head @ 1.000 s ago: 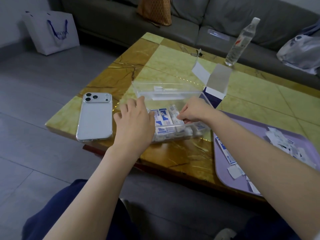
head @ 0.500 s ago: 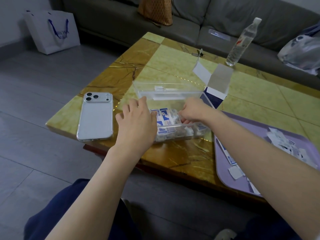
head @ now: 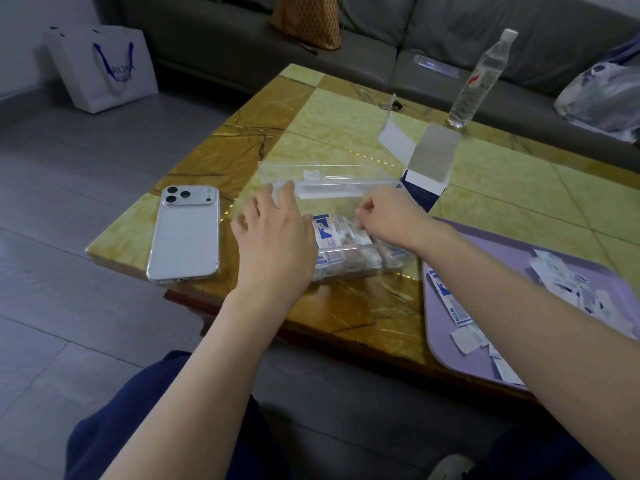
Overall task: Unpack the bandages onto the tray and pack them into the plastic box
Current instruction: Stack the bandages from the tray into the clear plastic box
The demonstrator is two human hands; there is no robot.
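A clear plastic box (head: 349,268) stands near the table's front edge with its lid (head: 332,183) raised behind it. Blue-and-white wrapped bandages (head: 332,233) fill it. My left hand (head: 273,240) lies over the box's left end, fingers straight, the fingertips touching the lid's edge. My right hand (head: 388,216) hovers over the box's right half with curled fingers; whether it pinches a bandage is hidden. More loose bandages (head: 568,289) lie on the purple tray (head: 485,362) at the right. The open cardboard bandage packet (head: 427,174) stands behind the box.
A phone (head: 187,233) lies face down left of the box. A water bottle (head: 481,77) stands at the table's far edge. A grey sofa (head: 398,39) runs behind, with a plastic bag (head: 599,98) on it. A white paper bag (head: 104,64) sits on the floor.
My left hand has slid forward until its fingertips reach the lid. My right hand has lifted a little off the bandages and curled its fingers.
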